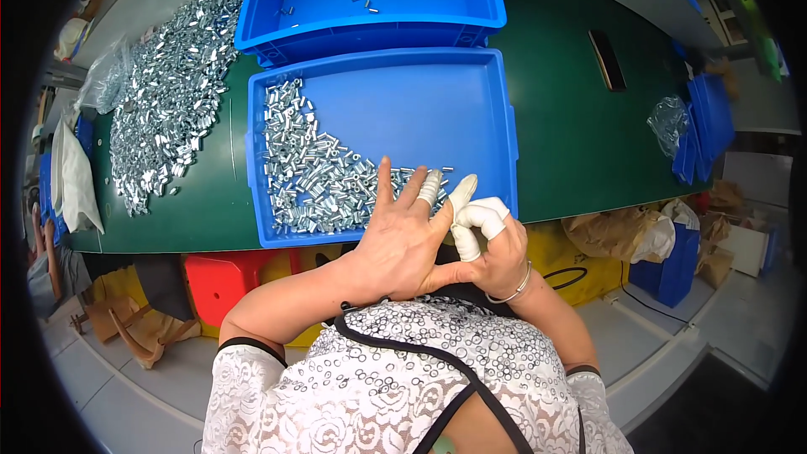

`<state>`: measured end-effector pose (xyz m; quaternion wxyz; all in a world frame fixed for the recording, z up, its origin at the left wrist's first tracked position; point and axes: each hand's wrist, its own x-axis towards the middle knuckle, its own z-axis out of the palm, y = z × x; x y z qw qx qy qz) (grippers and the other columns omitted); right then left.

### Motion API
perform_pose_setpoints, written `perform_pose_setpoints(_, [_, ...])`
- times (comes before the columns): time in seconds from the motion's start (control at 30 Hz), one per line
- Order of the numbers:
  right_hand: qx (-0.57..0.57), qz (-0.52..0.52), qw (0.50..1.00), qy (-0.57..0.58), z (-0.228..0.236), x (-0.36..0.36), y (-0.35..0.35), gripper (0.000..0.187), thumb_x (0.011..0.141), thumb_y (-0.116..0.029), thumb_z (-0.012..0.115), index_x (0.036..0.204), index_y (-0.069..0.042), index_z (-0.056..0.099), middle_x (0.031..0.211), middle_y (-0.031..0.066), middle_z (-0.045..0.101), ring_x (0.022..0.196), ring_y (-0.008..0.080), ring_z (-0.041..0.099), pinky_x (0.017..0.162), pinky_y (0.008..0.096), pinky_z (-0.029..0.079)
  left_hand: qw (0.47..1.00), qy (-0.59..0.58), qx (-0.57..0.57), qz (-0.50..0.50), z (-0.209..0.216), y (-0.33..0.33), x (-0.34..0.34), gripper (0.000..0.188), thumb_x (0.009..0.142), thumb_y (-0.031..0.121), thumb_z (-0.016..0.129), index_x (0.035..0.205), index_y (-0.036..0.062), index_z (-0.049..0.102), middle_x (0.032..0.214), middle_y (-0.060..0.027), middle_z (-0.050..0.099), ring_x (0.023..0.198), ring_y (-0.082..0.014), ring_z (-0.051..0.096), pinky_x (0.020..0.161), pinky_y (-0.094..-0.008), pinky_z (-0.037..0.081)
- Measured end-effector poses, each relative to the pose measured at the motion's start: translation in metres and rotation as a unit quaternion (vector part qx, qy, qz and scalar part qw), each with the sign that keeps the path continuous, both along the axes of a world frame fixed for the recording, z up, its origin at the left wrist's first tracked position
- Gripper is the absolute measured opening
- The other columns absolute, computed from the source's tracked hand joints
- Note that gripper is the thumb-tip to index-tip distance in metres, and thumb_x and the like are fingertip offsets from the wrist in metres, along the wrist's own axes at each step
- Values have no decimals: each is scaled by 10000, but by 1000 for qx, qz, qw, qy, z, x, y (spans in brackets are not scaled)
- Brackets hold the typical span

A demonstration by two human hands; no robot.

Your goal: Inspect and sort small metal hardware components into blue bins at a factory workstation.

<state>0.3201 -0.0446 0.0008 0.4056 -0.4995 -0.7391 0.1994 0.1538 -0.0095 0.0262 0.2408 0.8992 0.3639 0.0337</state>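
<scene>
My left hand (397, 240) is over the near edge of a shallow blue tray (403, 109), fingers spread and holding nothing. White finger coverings, like finger cots, are on two of its fingers. My right hand (504, 252), also with white-covered fingers, is bent and closed at the left index finger, pinching the white finger cot (461, 193) there. Whether anything else is between those fingertips is hidden. Below the hands, many small shiny metal sleeves (324, 172) fill the tray's left and near side.
Behind stands a deeper blue bin (378, 34) with several metal sleeves scattered inside. A large heap of metal pieces (172, 92) covers the left of the green table (555, 134). A phone (607, 60) and clear plastic bag (668, 124) lie right. A red stool (223, 286) stands below the table edge.
</scene>
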Motion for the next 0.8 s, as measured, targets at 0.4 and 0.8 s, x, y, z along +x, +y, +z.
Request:
perform_pose_setpoints(0.4, [-258,44,837,480,8,-16,-22,90,837,-51,584,906,6,574,965,83,606,844,140,588,747,276,480,941,-338,16,1,-23,-8,-10,526,898,498,399,1201,101,564,1416,-302,185,1260,-432,340,1053,-590,64])
perform_pose_setpoints(0.8, [-420,222,841,260,46,21,20,97,826,-49,597,907,-8,632,882,78,657,803,165,624,755,280,483,786,-435,-405,-170,-2,22,-23,324,917,324,484,945,66,679,1440,-270,170,1343,-356,193,1075,-473,161])
